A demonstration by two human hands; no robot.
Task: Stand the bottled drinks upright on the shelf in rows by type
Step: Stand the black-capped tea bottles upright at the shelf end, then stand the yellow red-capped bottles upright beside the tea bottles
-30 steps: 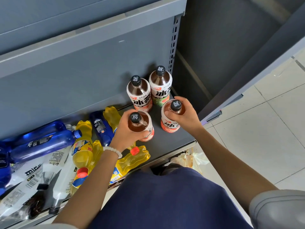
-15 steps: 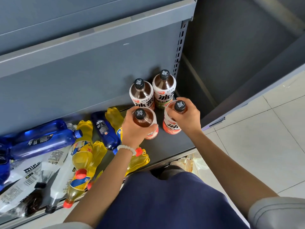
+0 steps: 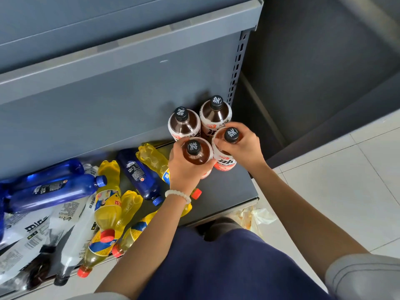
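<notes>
- The left hand (image 3: 184, 167) has its fingers curled round the shoulder of a brown tea bottle (image 3: 197, 153) with a black cap
- This bottle stands upright near the right end of the grey shelf (image 3: 229, 191)
- The right hand (image 3: 242, 146) grips a second brown tea bottle (image 3: 226, 148) just below its black cap, with fingers and thumb wrapped round the neck
- The two held bottles stand side by side and touch each other
- Just behind them two more brown tea bottles (image 3: 184, 123) stand upright against the back wall of the shelf, close together
- The four make a little square block at the right end of the shelf
- A white bead bracelet (image 3: 178, 194) sits on the left wrist
- To the left, yellow bottles (image 3: 107, 204) with red caps lie on their sides in a messy pile
- Blue bottles (image 3: 54, 191) lie flat among them, one pointing its cap to the right
- At the far left, bottles with white labels (image 3: 71, 230) and black caps lie flat too
- One blue bottle (image 3: 139, 175) lies just beside the left hand, with its cap toward the front edge
- A pale tiled floor (image 3: 346, 180) shows on the right
</notes>
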